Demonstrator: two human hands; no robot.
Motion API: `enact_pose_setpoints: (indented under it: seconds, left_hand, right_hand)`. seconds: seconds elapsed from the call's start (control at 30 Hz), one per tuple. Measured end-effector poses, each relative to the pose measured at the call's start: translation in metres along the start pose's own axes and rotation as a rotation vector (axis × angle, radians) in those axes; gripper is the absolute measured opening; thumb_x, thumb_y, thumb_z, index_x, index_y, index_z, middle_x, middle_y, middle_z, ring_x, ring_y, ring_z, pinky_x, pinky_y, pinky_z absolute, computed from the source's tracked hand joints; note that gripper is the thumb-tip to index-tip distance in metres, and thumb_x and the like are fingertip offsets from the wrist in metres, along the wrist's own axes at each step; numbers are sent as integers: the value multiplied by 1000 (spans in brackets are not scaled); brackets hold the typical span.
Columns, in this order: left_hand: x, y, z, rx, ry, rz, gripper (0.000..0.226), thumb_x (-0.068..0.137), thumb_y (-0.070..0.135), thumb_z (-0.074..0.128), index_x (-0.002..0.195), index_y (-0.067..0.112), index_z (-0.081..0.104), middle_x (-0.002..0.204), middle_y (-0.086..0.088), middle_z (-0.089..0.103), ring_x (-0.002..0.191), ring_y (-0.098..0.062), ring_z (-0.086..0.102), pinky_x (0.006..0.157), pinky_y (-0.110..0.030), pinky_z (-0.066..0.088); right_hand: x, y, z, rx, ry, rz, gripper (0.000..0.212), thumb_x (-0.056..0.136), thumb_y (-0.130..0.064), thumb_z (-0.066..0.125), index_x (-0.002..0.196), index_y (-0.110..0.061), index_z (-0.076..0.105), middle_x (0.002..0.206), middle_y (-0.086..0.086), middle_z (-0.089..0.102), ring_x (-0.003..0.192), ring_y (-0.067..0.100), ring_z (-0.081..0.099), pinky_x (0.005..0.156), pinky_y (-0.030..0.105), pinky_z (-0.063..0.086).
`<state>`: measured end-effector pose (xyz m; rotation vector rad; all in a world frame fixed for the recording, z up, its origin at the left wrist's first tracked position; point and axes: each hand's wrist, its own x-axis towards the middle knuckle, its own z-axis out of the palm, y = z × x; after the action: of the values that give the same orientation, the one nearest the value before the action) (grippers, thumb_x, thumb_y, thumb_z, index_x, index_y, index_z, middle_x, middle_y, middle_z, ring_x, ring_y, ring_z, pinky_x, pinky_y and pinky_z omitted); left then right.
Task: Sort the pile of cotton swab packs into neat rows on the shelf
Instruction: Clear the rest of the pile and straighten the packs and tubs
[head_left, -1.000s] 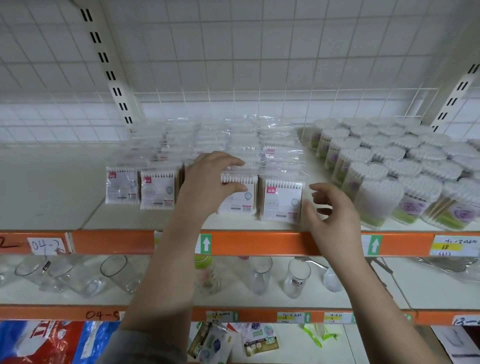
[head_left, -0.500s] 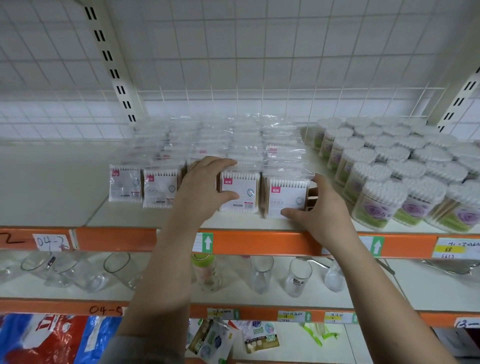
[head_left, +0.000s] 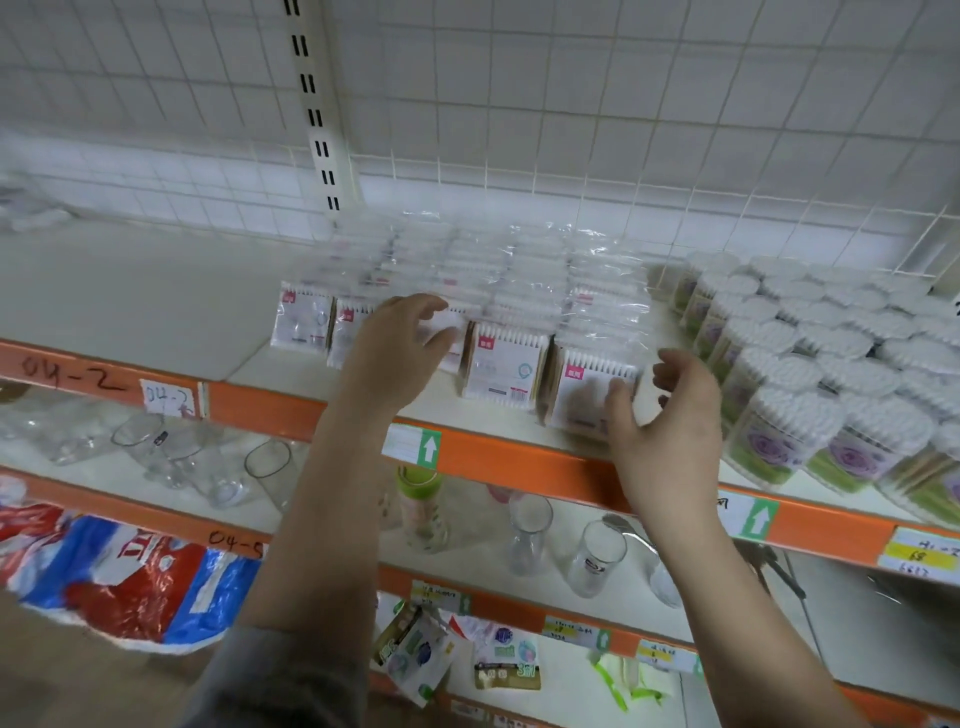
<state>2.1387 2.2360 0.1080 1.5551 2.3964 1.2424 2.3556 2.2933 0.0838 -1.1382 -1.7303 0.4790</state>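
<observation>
Clear cotton swab packs (head_left: 503, 366) with white and pink labels stand upright in several rows running back on the white shelf (head_left: 156, 296). My left hand (head_left: 395, 358) grips the front pack of the third row from the left, fingers over its top and thumb on its right side. My right hand (head_left: 670, 421) holds the front pack of the rightmost row (head_left: 584, 387), thumb on its face and fingers curled at its right edge. That hand is blurred.
Round tubs of cotton swabs (head_left: 779, 364) with purple labels crowd the shelf just right of the packs. An orange rail (head_left: 519, 457) edges the shelf, with a wire grid (head_left: 571, 130) behind. Drinking glasses (head_left: 597, 561) stand on the shelf below.
The view has swung left and tilted. My right hand moved from the shelf edge onto the rightmost front pack. My left hand kept its hold on its pack.
</observation>
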Motion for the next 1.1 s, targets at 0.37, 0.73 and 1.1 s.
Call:
enact_pose_setpoints:
  seconds: [0.37, 0.73, 1.1]
  left_hand:
    - [-15, -74, -73, 24, 48, -51, 27, 89, 24, 62, 114, 15, 64, 107, -3, 65, 92, -12, 57, 81, -19, 37]
    - [-31, -221, -217, 138, -72, -97, 28, 89, 27, 61, 115, 16, 63, 106, 3, 61, 96, -13, 56, 83, -23, 40]
    - [-47, -327, -307, 130, -47, -258, 31, 92, 28, 55, 122, 18, 59, 120, 0, 62, 107, -14, 56, 84, -23, 39]
  right_hand:
    - [-54, -62, 56, 4, -230, -100, 15, 86, -9, 59, 99, -8, 67, 91, 2, 62, 89, 20, 59, 74, 16, 36]
    - [-125, -185, 181, -167, -410, -108, 27, 88, -18, 58, 113, -10, 66, 111, 8, 65, 101, 24, 60, 83, 25, 40]
    - [-146, -276, 287, -148, -547, -194, 28, 91, -21, 56, 117, -11, 63, 116, 8, 64, 109, 24, 56, 79, 21, 34]
